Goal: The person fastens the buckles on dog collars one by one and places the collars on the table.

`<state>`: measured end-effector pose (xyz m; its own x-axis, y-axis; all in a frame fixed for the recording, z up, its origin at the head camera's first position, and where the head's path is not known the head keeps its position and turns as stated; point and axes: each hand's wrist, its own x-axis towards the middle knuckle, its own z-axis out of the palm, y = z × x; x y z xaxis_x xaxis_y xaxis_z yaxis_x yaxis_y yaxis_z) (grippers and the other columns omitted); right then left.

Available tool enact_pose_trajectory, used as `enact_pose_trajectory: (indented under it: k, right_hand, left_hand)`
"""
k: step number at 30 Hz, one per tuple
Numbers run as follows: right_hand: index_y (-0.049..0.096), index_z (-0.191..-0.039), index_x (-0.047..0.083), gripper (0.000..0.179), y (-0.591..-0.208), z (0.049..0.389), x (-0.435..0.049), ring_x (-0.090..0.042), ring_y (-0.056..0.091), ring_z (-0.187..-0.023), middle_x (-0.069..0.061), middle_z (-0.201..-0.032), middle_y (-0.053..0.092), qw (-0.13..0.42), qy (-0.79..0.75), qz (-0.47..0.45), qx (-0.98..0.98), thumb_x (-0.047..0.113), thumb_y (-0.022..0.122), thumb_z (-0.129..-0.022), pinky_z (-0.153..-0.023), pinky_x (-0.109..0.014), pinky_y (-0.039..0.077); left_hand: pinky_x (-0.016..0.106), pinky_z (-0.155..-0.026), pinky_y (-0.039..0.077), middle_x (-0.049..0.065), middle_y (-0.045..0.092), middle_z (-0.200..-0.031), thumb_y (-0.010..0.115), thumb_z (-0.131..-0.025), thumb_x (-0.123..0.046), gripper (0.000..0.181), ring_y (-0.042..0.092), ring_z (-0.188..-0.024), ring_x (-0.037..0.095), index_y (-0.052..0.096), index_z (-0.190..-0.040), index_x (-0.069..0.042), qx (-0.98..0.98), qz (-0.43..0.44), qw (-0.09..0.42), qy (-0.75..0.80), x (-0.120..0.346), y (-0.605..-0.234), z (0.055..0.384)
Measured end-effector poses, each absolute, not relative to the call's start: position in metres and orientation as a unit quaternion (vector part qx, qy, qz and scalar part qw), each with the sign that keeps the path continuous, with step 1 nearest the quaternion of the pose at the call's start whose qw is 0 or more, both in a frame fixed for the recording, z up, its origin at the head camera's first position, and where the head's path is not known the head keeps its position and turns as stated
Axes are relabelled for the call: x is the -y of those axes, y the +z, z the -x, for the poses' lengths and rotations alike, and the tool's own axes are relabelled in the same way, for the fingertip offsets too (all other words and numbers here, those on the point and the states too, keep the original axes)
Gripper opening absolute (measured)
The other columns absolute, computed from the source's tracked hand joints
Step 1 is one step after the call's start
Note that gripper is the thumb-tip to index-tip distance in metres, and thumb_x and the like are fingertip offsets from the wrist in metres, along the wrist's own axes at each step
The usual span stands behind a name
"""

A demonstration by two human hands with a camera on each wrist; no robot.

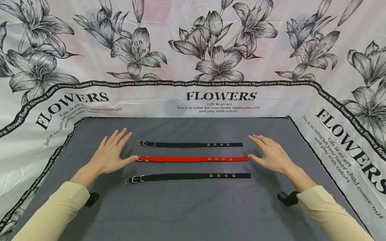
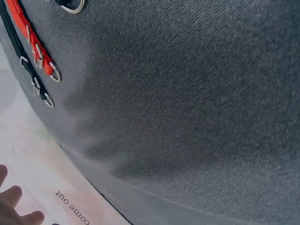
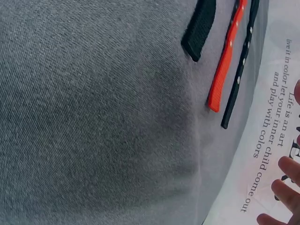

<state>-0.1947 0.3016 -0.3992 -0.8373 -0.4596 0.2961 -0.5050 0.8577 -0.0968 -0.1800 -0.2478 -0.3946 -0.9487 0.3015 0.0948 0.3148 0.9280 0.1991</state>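
Observation:
Three buckle collars lie flat in parallel rows: a black collar (image 1: pixel 181 145) at the back, a red collar (image 1: pixel 181 159) in the middle and another black collar (image 1: pixel 181 176) in front. Their metal buckles and D-rings point left, their eyelet holes right. My left hand (image 1: pixel 113 154) is spread with straight fingers near the buckle ends; its thumb tip appears beside the red collar's D-ring (image 2: pixel 56 74). On the other side my right hand (image 1: pixel 269 154) spreads its fingers by the red collar's plain tip (image 3: pixel 214 104). Both hands hold nothing, and in the wrist views they stand apart from the collars.
A grey cloth (image 1: pixel 193 207) covers the work surface. Around its back and sides runs a white sheet (image 1: pixel 150 100) printed with flowers and lettering. Dark wrist-camera mounts (image 1: pixel 287 198) hang below both sleeves.

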Motion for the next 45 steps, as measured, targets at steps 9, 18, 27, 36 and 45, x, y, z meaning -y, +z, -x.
enact_pose_trajectory:
  k: [9,18,27,36,45]
  right_hand:
    - [0.046,-0.134,0.012,0.066,-0.407,0.191,-0.295,-0.035,0.051,-0.107,-0.015,-0.12,0.054,0.113,0.131,-0.254,0.951,0.031,0.073,-0.077,-0.081,-0.053,0.045]
    - [0.053,-0.127,0.013,0.054,-0.413,0.186,-0.287,-0.025,0.053,-0.098,-0.007,-0.113,0.057,0.084,0.16,-0.257,0.949,0.024,0.073,-0.078,-0.072,-0.043,0.049]
    - [0.056,-0.122,0.01,0.05,-0.423,0.18,-0.281,-0.021,0.056,-0.097,-0.006,-0.106,0.06,0.067,0.174,-0.275,0.943,0.022,0.075,-0.077,-0.073,-0.039,0.049]
    - [0.06,-0.116,0.012,0.044,-0.432,0.177,-0.272,-0.016,0.056,-0.093,-0.001,-0.104,0.06,0.053,0.182,-0.291,0.938,0.023,0.075,-0.076,-0.077,-0.037,0.049]
    - [0.061,-0.113,0.015,0.041,-0.441,0.173,-0.265,-0.01,0.053,-0.083,0.004,-0.096,0.057,0.024,0.167,-0.307,0.937,0.024,0.075,-0.075,-0.07,-0.028,0.047]
  left_hand:
    - [0.062,-0.101,0.021,0.012,0.024,-0.15,0.062,-0.078,-0.06,0.088,0.024,-0.134,0.039,0.028,-0.145,-0.014,0.971,0.151,0.057,-0.176,0.249,-0.4,0.175]
    - [0.065,-0.094,0.027,0.014,0.03,-0.145,0.066,-0.076,-0.056,0.087,0.032,-0.128,0.041,0.031,-0.143,-0.014,0.962,0.149,0.036,-0.228,0.244,-0.405,0.166]
    - [0.062,-0.092,0.034,0.012,0.036,-0.14,0.067,-0.072,-0.06,0.089,0.036,-0.125,0.037,0.034,-0.141,-0.013,0.957,0.163,0.018,-0.24,0.239,-0.416,0.156]
    - [0.054,-0.084,0.043,0.005,0.043,-0.131,0.076,-0.07,-0.048,0.079,0.045,-0.116,0.028,0.043,-0.135,-0.017,0.957,0.159,-0.006,-0.244,0.231,-0.425,0.146]
    - [0.038,-0.072,0.046,-0.001,0.052,-0.113,0.08,-0.067,-0.043,0.064,0.052,-0.099,0.02,0.055,-0.121,-0.019,0.954,0.168,-0.026,-0.245,0.225,-0.435,0.142]
